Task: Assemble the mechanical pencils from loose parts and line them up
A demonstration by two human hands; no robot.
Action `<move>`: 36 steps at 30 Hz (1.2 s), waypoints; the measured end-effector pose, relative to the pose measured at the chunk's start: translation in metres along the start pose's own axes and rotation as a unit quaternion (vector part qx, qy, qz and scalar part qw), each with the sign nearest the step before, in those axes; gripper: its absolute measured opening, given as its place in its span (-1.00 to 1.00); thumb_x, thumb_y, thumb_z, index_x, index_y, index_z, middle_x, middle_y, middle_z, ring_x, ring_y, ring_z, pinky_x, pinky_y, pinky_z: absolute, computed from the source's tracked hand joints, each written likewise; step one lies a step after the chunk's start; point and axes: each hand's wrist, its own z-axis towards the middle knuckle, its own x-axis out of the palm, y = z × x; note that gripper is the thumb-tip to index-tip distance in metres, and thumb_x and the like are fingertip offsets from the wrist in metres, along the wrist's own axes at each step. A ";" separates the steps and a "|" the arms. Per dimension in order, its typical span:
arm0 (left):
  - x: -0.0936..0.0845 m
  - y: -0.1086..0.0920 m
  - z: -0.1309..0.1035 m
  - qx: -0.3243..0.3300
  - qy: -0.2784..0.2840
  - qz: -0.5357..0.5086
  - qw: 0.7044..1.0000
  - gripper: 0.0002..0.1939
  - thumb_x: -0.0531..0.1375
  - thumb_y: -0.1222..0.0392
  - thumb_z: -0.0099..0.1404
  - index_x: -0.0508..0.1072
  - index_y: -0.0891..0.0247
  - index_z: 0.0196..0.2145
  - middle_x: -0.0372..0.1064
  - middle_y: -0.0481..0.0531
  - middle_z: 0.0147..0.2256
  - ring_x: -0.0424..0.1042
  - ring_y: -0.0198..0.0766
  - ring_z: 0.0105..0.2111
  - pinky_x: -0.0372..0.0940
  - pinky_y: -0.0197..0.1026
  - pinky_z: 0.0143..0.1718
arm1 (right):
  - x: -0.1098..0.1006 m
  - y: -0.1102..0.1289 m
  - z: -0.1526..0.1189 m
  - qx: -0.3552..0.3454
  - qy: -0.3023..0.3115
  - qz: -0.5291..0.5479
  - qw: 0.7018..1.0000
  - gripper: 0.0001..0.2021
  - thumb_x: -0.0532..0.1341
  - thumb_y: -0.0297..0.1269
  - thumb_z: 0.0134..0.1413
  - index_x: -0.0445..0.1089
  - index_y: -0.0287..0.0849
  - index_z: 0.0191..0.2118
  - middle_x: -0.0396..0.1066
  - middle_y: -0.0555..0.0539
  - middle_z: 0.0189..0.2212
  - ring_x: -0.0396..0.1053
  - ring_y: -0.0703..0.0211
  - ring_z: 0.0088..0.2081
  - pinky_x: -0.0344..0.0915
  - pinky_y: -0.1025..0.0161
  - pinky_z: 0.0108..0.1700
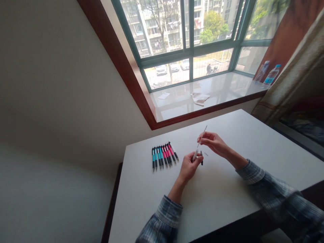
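My left hand [189, 166] is closed around a white pen barrel [195, 155], which tilts up and to the right. Between the fingertips of my right hand [212, 141] is a thin, pale pen refill [202, 136]. The refill's lower end points down at the barrel's upper end; whether it is inside cannot be made out. Just by my left fingertips, a black pen piece [201, 158] shows, partly hidden by them. A tiny spring-like part [206, 154] lies on the table to its right. Left of my hands is a row of several click pens [163, 156], teal, pink and one white.
The white table [227, 199] has its far edge near the wall below a window sill [174, 108]. A cloth [199, 98] and two plastic bottles [271, 76] are on the sill. A curtain [286, 71] hangs at the right.
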 end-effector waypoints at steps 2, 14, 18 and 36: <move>-0.001 0.001 0.000 -0.001 -0.001 0.001 1.000 -0.56 0.31 -0.17 0.26 0.47 0.33 -0.35 0.22 -0.08 -0.47 0.13 -0.32 -0.43 0.07 -0.25 -0.34 | -0.001 0.002 0.000 -0.005 0.001 -0.008 1.000 -0.80 0.47 -0.18 0.04 0.55 -0.16 -0.29 0.52 -0.06 -0.29 0.41 0.17 -0.23 0.32 0.25 -0.16; 0.000 0.000 0.002 0.021 0.005 -0.025 0.999 -0.55 0.31 -0.18 0.28 0.46 0.33 -0.36 0.21 -0.07 -0.45 0.11 -0.32 -0.41 0.07 -0.25 -0.33 | -0.004 0.007 -0.004 -0.001 0.121 -0.168 0.978 -0.68 0.41 -0.04 0.13 0.59 -0.18 -0.13 0.56 -0.16 -0.15 0.50 0.06 -0.17 0.43 0.16 -0.15; -0.002 0.002 0.002 0.039 -0.010 -0.060 0.997 -0.54 0.30 -0.21 0.30 0.49 0.31 -0.29 0.26 -0.04 -0.40 0.14 -0.30 -0.39 0.11 -0.23 -0.28 | -0.022 0.007 -0.002 -0.034 0.066 -0.313 0.947 -0.69 0.38 -0.02 0.16 0.60 -0.15 -0.13 0.58 -0.12 -0.24 0.50 0.07 -0.21 0.39 0.17 -0.16; 0.005 0.006 0.001 0.054 -0.011 -0.123 0.991 -0.53 0.32 -0.24 0.29 0.50 0.28 -0.21 0.37 0.07 -0.22 0.30 -0.20 -0.21 0.22 -0.17 -0.07 | -0.032 -0.006 -0.009 0.039 0.140 -0.593 0.792 -0.80 0.22 -0.41 0.08 0.61 -0.13 -0.26 0.58 -0.06 -0.42 0.44 0.15 -0.41 0.20 0.26 -0.31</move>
